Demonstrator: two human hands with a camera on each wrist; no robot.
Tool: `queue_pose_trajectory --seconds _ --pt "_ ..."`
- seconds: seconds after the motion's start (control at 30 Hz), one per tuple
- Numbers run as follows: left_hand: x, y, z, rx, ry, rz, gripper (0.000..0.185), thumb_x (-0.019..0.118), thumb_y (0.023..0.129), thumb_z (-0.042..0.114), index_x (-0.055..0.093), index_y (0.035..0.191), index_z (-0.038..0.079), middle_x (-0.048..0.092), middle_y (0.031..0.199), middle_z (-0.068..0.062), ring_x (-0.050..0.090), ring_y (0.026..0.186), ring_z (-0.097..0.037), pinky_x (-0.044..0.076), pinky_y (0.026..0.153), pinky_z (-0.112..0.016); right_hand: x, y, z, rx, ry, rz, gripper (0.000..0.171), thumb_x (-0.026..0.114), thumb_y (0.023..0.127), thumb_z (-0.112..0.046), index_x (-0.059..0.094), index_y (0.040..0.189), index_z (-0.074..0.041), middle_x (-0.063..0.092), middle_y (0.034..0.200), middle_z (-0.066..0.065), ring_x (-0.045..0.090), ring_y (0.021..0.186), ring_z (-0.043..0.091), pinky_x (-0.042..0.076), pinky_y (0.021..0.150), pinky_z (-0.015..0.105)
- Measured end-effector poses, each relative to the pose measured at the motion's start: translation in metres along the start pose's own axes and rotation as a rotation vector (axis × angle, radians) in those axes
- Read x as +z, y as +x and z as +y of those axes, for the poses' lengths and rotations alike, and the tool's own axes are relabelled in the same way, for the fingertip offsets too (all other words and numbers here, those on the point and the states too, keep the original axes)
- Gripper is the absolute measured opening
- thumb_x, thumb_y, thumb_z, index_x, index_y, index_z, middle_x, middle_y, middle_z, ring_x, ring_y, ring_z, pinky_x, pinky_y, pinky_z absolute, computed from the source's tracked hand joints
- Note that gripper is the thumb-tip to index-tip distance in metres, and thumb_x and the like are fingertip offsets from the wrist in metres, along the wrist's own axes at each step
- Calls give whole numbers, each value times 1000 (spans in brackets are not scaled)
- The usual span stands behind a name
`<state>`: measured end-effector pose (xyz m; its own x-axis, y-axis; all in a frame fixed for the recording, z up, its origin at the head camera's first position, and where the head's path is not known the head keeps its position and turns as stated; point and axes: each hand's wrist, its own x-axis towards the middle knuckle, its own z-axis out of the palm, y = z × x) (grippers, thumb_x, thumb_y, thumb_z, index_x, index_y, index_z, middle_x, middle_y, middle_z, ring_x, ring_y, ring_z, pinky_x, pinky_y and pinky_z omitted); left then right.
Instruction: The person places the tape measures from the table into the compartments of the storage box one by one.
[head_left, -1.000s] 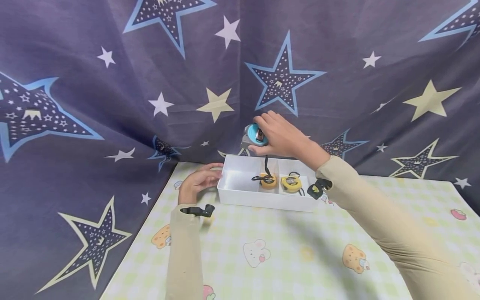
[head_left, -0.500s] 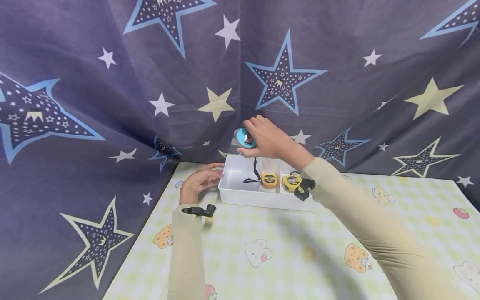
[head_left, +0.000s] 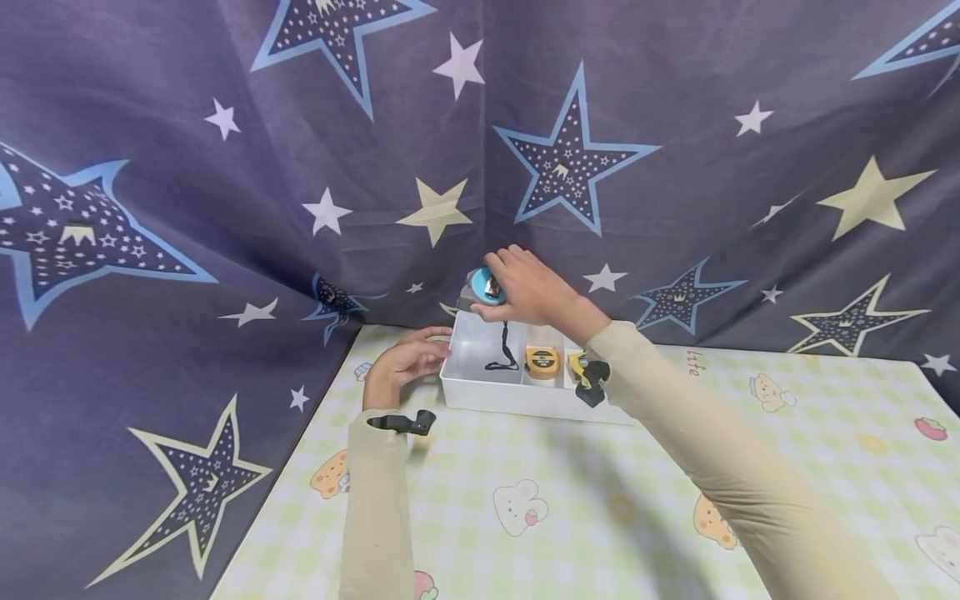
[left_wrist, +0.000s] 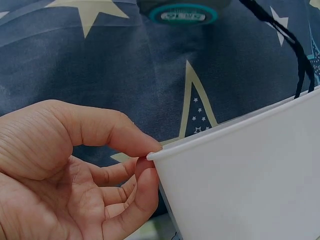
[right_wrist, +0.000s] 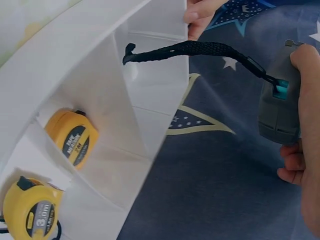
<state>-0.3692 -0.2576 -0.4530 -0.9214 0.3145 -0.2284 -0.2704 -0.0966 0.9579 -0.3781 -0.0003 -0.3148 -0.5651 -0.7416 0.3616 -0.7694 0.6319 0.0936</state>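
Observation:
My right hand (head_left: 525,287) grips a grey tape measure with a turquoise face (head_left: 489,286) above the left compartment of a white divided box (head_left: 525,402). Its black wrist strap (right_wrist: 195,49) dangles down into that compartment. At the box's left end, my left hand (head_left: 411,360) holds the corner, with thumb tip and a curled finger at the rim in the left wrist view. Inside the middle compartment lies an orange tape measure (head_left: 542,362). A yellow tape measure (right_wrist: 34,210) occupies the right compartment; my right wrist partly hides it in the head view.
The box stands near the back of a table with a green checked cloth (head_left: 585,500). Behind and left of it hangs a dark curtain (head_left: 360,150) with star prints.
My right hand has carried the turquoise-faced tape measure left, then slightly down, from above the middle to above the left compartment; its strap now hangs there. My left hand stays at the corner.

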Motion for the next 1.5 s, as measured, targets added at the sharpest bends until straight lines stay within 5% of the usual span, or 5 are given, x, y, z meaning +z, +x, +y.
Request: queue_pose_trajectory --seconds 0.9,1.33,1.5 --pt "-1 -1 1 -6 10 -14 63 55 93 -9 32 152 -1 69 98 1 68 98 -15 52 96 -35 37 -9 0 -37 -90 -109 70 59 93 -60 54 129 0 61 107 13 53 95 28 49 89 43" --pt "-1 1 0 -1 21 -15 63 53 94 -11 32 152 -2 67 96 2 67 92 -13 56 84 -28 48 -13 -4 -40 -120 -193 69 60 93 -60 54 130 -3 63 110 14 56 99 28 51 91 42" --pt "-2 -2 0 8 34 -16 61 53 94 -10 34 151 0 68 94 3 68 92 -12 53 89 -31 47 -12 -5 -42 -111 -235 72 61 93 -61 55 133 -1 64 118 16 59 106 30 51 95 43"
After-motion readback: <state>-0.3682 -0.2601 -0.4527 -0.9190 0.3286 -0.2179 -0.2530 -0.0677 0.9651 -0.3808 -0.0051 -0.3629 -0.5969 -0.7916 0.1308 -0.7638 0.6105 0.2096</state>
